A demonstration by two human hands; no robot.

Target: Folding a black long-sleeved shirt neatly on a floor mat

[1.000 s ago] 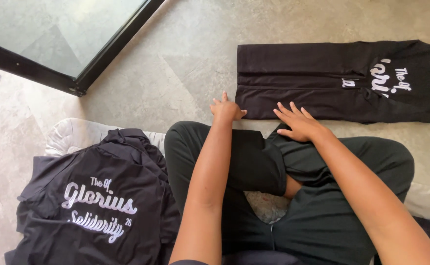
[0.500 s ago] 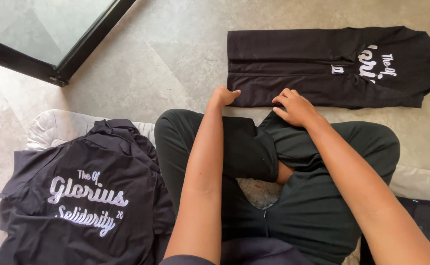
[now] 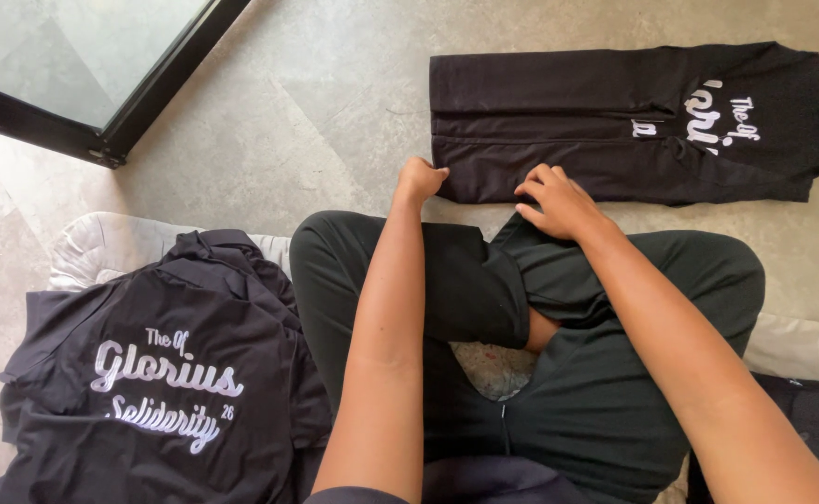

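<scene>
Grey stone floor (image 3: 316,103), black-framed glass door (image 3: 73,65) top-left, prob. daylight.
</scene>
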